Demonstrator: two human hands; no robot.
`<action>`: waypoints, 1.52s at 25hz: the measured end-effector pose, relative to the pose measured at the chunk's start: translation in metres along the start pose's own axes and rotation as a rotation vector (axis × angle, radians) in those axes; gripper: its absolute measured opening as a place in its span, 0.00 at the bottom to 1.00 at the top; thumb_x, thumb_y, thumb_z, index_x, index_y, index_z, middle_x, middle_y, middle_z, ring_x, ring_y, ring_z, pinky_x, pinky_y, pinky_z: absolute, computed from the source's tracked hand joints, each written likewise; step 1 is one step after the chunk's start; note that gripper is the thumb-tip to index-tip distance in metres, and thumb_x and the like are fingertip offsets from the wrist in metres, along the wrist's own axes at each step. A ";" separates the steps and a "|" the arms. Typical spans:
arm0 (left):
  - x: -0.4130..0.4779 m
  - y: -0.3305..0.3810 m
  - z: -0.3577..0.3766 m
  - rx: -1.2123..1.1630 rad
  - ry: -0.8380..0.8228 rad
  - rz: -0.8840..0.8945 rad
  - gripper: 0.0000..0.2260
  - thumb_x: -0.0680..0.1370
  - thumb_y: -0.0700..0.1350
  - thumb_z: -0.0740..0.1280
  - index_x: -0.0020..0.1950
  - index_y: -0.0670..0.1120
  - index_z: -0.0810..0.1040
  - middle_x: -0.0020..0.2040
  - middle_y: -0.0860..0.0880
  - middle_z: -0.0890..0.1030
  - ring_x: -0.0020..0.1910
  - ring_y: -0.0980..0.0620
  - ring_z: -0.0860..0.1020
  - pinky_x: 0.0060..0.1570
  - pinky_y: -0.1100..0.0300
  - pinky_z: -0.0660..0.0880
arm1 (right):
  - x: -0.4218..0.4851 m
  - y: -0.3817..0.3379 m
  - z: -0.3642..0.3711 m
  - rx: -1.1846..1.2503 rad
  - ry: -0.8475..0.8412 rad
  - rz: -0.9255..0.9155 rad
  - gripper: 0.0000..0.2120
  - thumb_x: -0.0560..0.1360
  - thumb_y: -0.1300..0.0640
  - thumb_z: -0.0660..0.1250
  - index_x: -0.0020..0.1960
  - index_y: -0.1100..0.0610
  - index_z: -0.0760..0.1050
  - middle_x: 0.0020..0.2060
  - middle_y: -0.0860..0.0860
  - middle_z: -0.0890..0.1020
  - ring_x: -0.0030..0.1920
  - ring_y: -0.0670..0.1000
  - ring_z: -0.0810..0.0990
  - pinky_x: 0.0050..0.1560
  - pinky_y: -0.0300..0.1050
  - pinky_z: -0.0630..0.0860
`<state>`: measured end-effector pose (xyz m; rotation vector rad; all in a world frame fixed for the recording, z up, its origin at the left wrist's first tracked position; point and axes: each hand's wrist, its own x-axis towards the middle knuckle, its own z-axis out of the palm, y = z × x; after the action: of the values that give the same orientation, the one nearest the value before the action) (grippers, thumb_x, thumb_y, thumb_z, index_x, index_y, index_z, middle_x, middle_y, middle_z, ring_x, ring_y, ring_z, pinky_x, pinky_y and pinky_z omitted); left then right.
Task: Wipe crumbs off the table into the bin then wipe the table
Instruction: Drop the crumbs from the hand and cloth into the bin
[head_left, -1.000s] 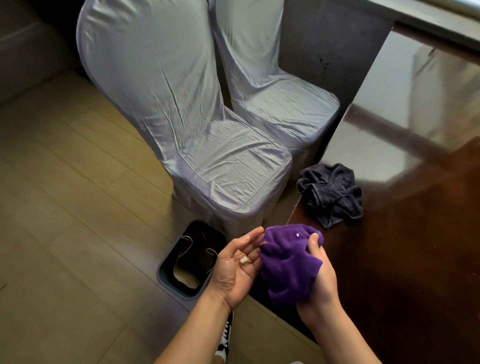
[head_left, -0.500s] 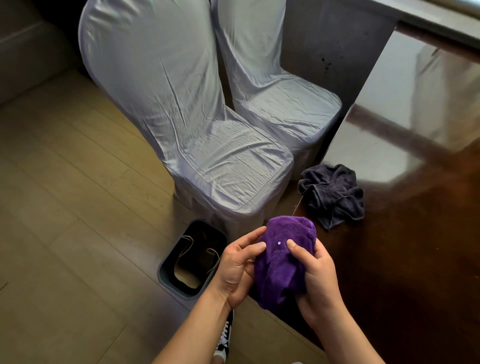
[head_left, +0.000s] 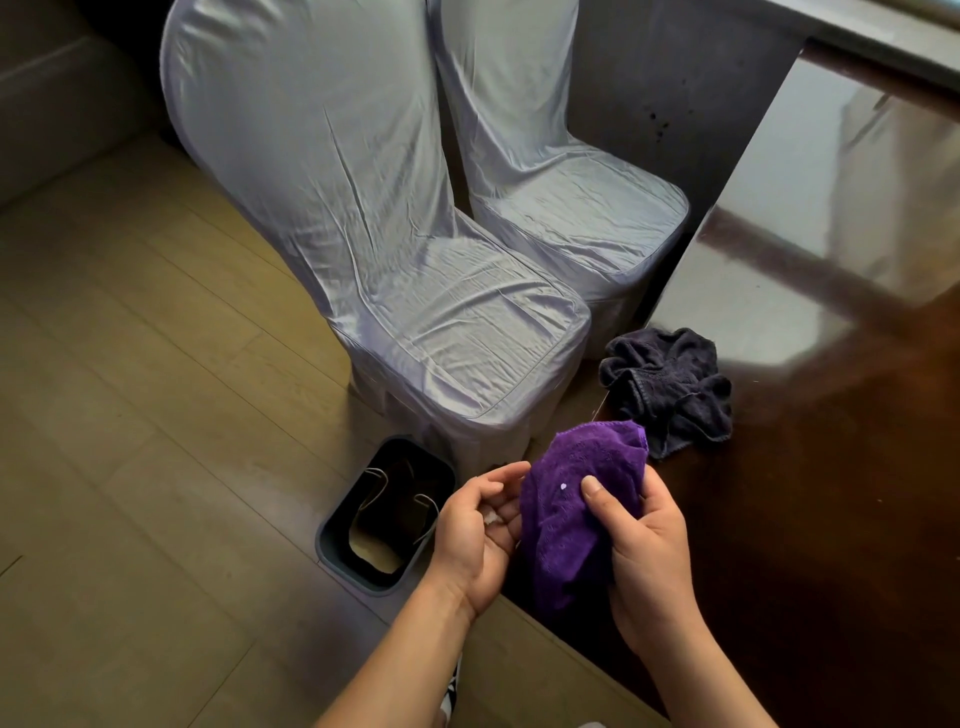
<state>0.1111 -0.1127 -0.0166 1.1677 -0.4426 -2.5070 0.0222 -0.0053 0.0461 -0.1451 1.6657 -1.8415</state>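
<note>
My right hand (head_left: 647, 551) grips a bunched purple cloth (head_left: 571, 509) at the near left edge of the dark glossy table (head_left: 831, 519). One pale crumb (head_left: 563, 486) sticks to the cloth. My left hand (head_left: 475, 530) is cupped palm-up beside the cloth, with small white crumbs (head_left: 491, 517) lying in the palm, its fingers touching the cloth's edge. A grey bin (head_left: 384, 514) with a dark liner stands on the floor just left of my left hand, below the table edge.
A crumpled dark cloth (head_left: 667, 387) lies on the table's left edge, just beyond the purple one. Two chairs in silver-grey covers (head_left: 415, 291) (head_left: 566, 208) stand beside the table, the nearer one right behind the bin. Wooden floor (head_left: 130, 415) spreads to the left.
The left palm, open with crumbs a second ago, closed against the cloth, then opened into a cup again. The right hand shifted its grip on the purple cloth, which hangs lower now.
</note>
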 end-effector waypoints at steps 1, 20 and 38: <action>0.000 0.000 -0.001 -0.003 -0.022 0.002 0.14 0.73 0.40 0.60 0.50 0.38 0.84 0.49 0.37 0.85 0.45 0.45 0.84 0.42 0.55 0.82 | 0.000 0.001 0.000 -0.014 0.009 -0.010 0.13 0.74 0.63 0.70 0.57 0.52 0.80 0.52 0.56 0.86 0.54 0.57 0.84 0.55 0.55 0.79; -0.004 0.004 0.006 -0.026 -0.016 0.031 0.11 0.74 0.46 0.69 0.49 0.40 0.84 0.46 0.38 0.85 0.47 0.44 0.85 0.43 0.55 0.81 | -0.005 0.005 -0.002 -0.307 0.094 -0.182 0.07 0.74 0.59 0.72 0.50 0.51 0.79 0.45 0.51 0.85 0.46 0.53 0.84 0.49 0.53 0.81; -0.003 0.004 0.015 -0.153 -0.052 -0.037 0.16 0.68 0.40 0.59 0.44 0.38 0.85 0.43 0.39 0.85 0.42 0.46 0.85 0.41 0.55 0.82 | 0.006 0.006 0.001 -0.312 0.059 -0.212 0.08 0.75 0.59 0.72 0.52 0.50 0.79 0.46 0.49 0.85 0.47 0.49 0.84 0.48 0.46 0.81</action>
<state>0.1017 -0.1128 -0.0040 1.0637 -0.2385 -2.5569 0.0199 -0.0093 0.0384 -0.4174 2.0382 -1.7353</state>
